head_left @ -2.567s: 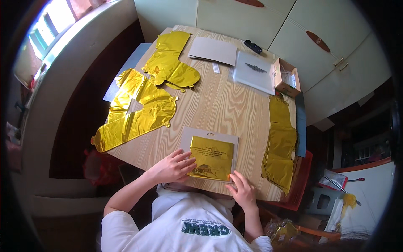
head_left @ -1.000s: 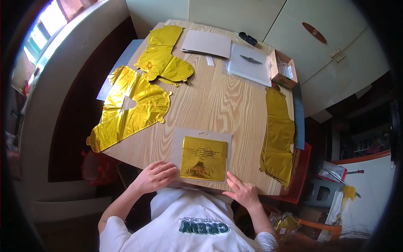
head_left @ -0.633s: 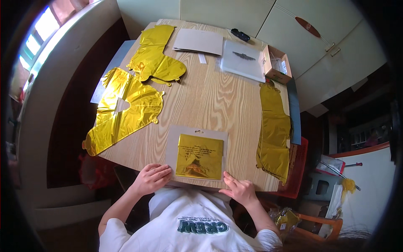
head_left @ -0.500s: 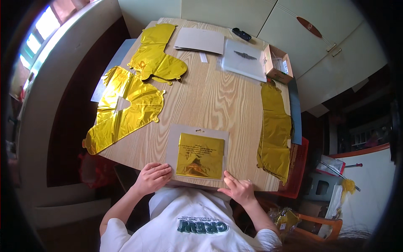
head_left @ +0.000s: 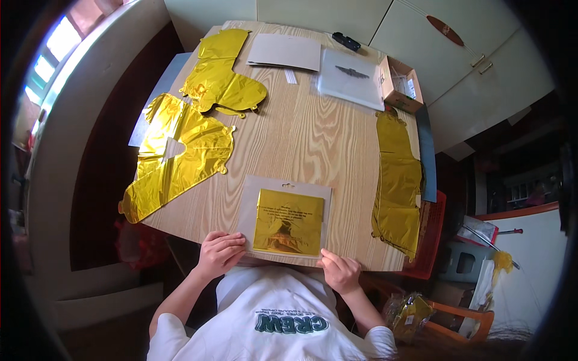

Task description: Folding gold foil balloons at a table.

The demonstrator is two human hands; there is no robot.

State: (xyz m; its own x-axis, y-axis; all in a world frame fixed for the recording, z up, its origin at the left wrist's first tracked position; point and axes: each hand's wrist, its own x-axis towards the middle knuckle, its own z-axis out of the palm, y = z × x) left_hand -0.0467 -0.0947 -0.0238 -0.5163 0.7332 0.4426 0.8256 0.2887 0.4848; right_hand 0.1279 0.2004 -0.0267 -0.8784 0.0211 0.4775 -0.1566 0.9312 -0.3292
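Lower centre of frame: I am resting half-curled left hand [head_left: 220, 255] and right hand [head_left: 341, 272] at lower corners of packet [head_left: 289, 222]; cannot tell whether pinching; light, even pressure is suiting.

And here at the packet [head_left: 288, 222], the lower left corner slips from sight by the left hand [head_left: 220, 256], whose thumb is hidden. Over on the right hand [head_left: 340, 272], the thumb is hard to make out, so pinch or mere touch, there's no telling! The packet's smallest print is too tiny to read. Up at the box [head_left: 400, 101], the walls hide part of its contents, too small to identify. The cupboard [head_left: 325, 15] is cut off at the top edge, the shirt [head_left: 283, 307] at the bottom. The red bag [head_left: 138, 240] blurs into shadow, partly behind the table [head_left: 289, 144].
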